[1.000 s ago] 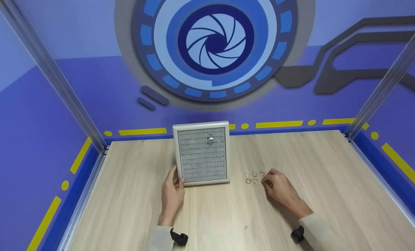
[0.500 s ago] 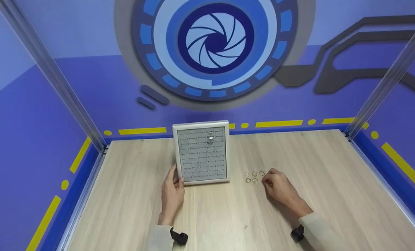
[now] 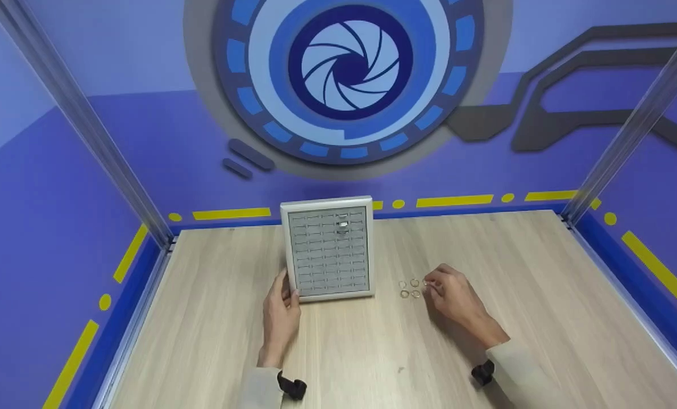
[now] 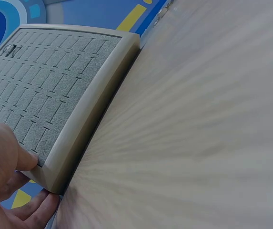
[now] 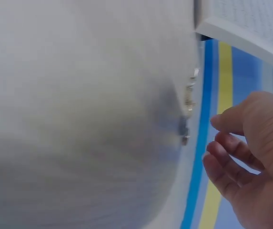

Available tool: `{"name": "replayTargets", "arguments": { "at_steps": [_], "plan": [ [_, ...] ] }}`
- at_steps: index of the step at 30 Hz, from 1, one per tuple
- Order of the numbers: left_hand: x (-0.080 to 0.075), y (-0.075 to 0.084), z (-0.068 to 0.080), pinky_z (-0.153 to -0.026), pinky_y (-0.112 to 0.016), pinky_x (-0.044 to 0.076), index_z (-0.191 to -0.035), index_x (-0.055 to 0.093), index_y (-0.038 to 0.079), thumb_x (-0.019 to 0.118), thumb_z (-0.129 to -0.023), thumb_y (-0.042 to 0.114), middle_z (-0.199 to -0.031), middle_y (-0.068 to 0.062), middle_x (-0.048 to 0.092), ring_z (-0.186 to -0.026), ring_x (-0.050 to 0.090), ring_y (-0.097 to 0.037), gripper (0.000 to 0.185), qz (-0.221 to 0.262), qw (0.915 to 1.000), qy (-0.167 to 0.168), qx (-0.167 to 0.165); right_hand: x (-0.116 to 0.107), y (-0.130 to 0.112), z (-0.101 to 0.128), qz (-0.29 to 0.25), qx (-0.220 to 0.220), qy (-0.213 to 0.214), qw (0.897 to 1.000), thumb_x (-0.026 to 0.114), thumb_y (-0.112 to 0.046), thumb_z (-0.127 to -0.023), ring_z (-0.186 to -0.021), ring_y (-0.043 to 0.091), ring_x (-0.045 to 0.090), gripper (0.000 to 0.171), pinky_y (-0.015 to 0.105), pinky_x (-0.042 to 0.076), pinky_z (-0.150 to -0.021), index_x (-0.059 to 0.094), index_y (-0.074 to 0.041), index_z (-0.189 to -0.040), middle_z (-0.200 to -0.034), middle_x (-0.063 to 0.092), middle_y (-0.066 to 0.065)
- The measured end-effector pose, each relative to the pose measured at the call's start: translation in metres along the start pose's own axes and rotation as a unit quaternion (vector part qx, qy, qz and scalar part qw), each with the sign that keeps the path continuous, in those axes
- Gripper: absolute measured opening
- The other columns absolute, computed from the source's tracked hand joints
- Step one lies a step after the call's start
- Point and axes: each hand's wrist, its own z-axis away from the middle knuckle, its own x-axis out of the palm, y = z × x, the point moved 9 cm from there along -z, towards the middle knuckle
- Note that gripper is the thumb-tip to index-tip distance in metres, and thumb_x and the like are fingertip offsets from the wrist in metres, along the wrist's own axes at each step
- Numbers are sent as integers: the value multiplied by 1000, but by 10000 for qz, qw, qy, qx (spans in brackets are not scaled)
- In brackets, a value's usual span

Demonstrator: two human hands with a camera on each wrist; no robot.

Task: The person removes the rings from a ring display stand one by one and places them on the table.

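Note:
My left hand grips the lower left corner of a white-framed ring display board. In the left wrist view its thumb presses the grey slotted face, with fingers behind the frame. The board stands tilted back, with several silver rings in its upper slots. To its right, several thin gold-toned rings lie on the table. My right hand is at the right end of these, its bent fingertips together at a small bright ring. The right wrist view hides the pinch behind the thumb.
The light wood table has blue-purple walls around it, with metal posts at the back corners. Black straps sit at both wrists, such as the right strap.
My right hand has shifted slightly away from me and to the left, over the right end of the loose rings. The left hand and the board stay where they were.

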Motion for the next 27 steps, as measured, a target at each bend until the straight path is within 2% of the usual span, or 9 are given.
{"name": "replayTargets", "arguments": {
  "at_steps": [4,9,17,27],
  "plan": [
    [-1,-1,1,-105,-45,62,-162,42,4,63,-105,-1,-161,-26,49,-136,61,-43,62,-14,10000,-17,-19,-6,-12,-10,-125,-78,235,9996,80,6,-88,-89,24,73,16,39,67,-71,79,-1,-103,-99,71,7],
    [-3,-4,3,-104,-44,63,-161,42,2,64,-104,-2,-160,-26,50,-135,62,-43,62,-28,10000,23,-65,-8,-32,-23,-278,-227,297,9989,79,4,-91,-91,26,73,17,40,68,-75,79,-2,-107,-105,72,9],
    [-2,-4,1,-105,-44,62,-161,43,3,65,-103,-2,-160,-24,51,-135,63,-42,62,4,10000,36,-80,-11,-65,-46,-435,-765,606,9943,79,5,-91,-87,26,73,17,40,68,-72,78,-2,-105,-103,73,10],
    [-1,-2,-1,-103,-45,63,-161,44,4,64,-104,-1,-158,-25,53,-135,63,-41,61,41,9999,113,-20,-8,-101,-73,-737,-983,804,9892,80,5,-90,-84,26,73,16,39,68,-70,77,0,-104,-102,74,13]
  ]
}}
